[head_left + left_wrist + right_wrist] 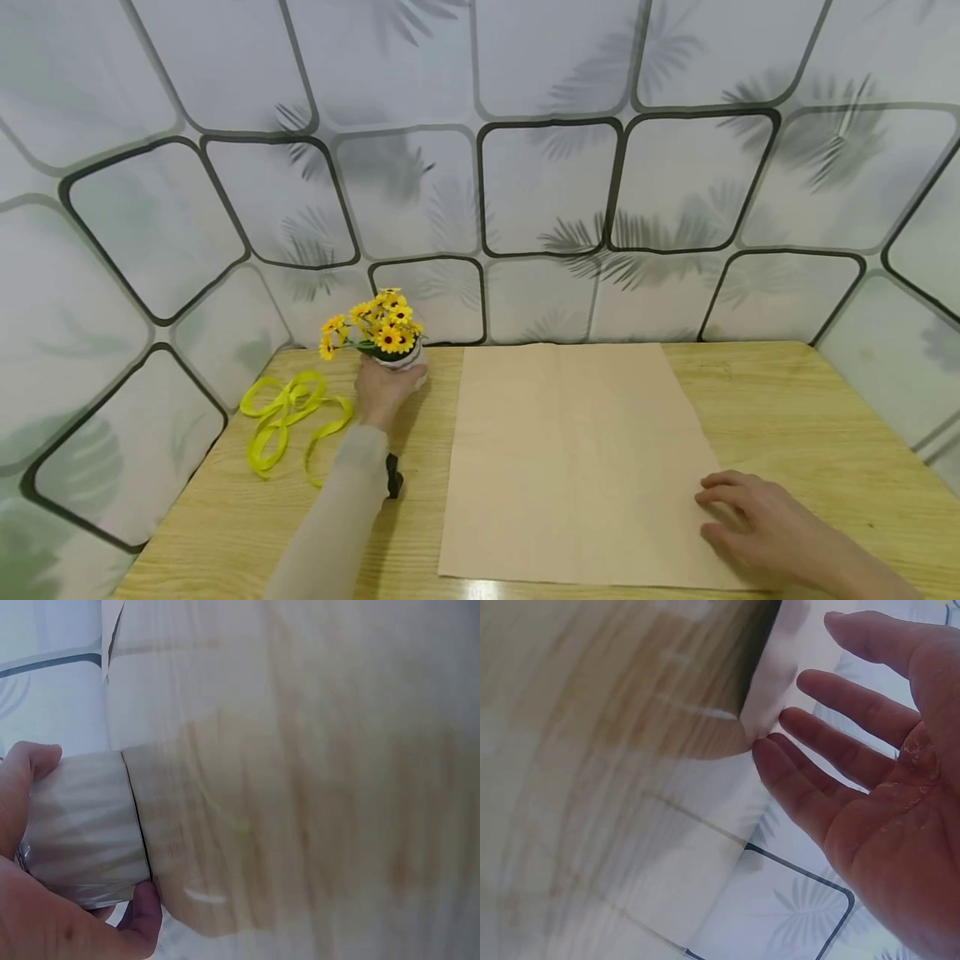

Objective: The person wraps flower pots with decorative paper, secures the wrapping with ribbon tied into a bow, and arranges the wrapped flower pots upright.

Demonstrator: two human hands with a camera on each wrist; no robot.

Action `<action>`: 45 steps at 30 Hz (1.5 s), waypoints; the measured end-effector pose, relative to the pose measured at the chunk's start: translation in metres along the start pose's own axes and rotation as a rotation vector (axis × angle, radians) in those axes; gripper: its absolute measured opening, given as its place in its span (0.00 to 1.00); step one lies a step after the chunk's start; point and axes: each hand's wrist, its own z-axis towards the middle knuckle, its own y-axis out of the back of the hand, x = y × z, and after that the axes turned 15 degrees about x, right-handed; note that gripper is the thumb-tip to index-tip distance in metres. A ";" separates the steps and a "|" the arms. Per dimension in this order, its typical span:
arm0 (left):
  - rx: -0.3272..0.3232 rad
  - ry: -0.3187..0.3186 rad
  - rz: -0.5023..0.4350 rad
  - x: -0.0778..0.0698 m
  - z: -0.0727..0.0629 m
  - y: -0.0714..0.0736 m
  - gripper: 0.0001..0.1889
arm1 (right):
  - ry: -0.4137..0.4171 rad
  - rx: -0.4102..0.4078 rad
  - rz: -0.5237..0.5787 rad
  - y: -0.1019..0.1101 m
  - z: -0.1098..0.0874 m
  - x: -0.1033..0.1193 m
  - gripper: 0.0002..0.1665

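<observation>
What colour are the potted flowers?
The flowers are yellow, dark-centred; best seen in the head view.

Head view forward and down, wrist views close, seemingly low, all sharing table (757, 396)

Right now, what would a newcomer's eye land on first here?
Probably the bright yellow flowers at the table's back left, in a white pot gripped by the left hand. Left of the pot lies a looped yellow ribbon. A large tan sheet covers the middle, with the right hand at its right edge.
</observation>
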 end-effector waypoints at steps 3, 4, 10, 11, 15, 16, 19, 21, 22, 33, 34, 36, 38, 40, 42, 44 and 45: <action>0.020 -0.008 -0.009 0.001 -0.002 0.002 0.49 | 0.002 -0.023 -0.007 0.000 0.001 0.001 0.16; 0.027 -0.007 -0.005 0.002 -0.002 0.003 0.49 | 0.002 -0.029 -0.009 0.000 0.002 0.001 0.16; 0.072 0.009 0.048 0.003 -0.005 0.008 0.51 | 0.018 -0.084 -0.019 0.001 0.006 0.004 0.15; 0.081 0.004 0.056 0.002 -0.006 0.009 0.51 | 0.023 -0.087 -0.008 0.001 0.007 0.005 0.15; 0.107 -0.028 0.066 -0.003 -0.013 0.010 0.52 | 0.065 -0.098 0.060 0.002 0.016 0.010 0.14; 0.113 -0.035 0.065 -0.005 -0.015 0.010 0.52 | 0.079 -0.108 0.076 0.002 0.019 0.012 0.14; 0.133 -0.047 0.029 -0.012 -0.020 0.008 0.54 | 0.097 -0.133 0.129 0.001 0.027 0.021 0.13; 0.141 -0.056 0.000 -0.016 -0.023 0.006 0.56 | 0.083 -0.151 0.167 0.002 0.033 0.028 0.11; 0.142 -0.062 -0.014 -0.018 -0.024 0.004 0.57 | 0.077 -0.168 0.183 0.003 0.036 0.032 0.11; 0.185 -0.157 -0.005 -0.038 -0.048 -0.011 0.59 | 0.007 -0.174 0.452 0.016 0.072 0.070 0.11; 0.195 -0.166 -0.010 -0.040 -0.051 -0.012 0.59 | -0.003 -0.161 0.466 0.017 0.075 0.072 0.11; 0.214 -0.190 -0.021 -0.042 -0.056 -0.015 0.58 | -0.017 -0.147 0.490 0.020 0.082 0.076 0.11; 0.233 -0.206 -0.034 -0.043 -0.061 -0.019 0.57 | -0.025 -0.140 0.511 0.021 0.089 0.080 0.12; 0.253 -0.217 -0.050 -0.045 -0.065 -0.022 0.56 | -0.027 -0.130 0.541 0.021 0.095 0.083 0.13; 0.274 -0.223 -0.056 -0.046 -0.070 -0.026 0.55 | -0.037 -0.118 0.589 0.021 0.101 0.086 0.14; 0.289 -0.223 -0.051 -0.047 -0.074 -0.030 0.56 | -0.041 -0.109 0.637 0.020 0.107 0.089 0.16; 0.295 -0.225 -0.044 -0.048 -0.076 -0.031 0.56 | -0.040 -0.107 0.666 0.020 0.109 0.090 0.16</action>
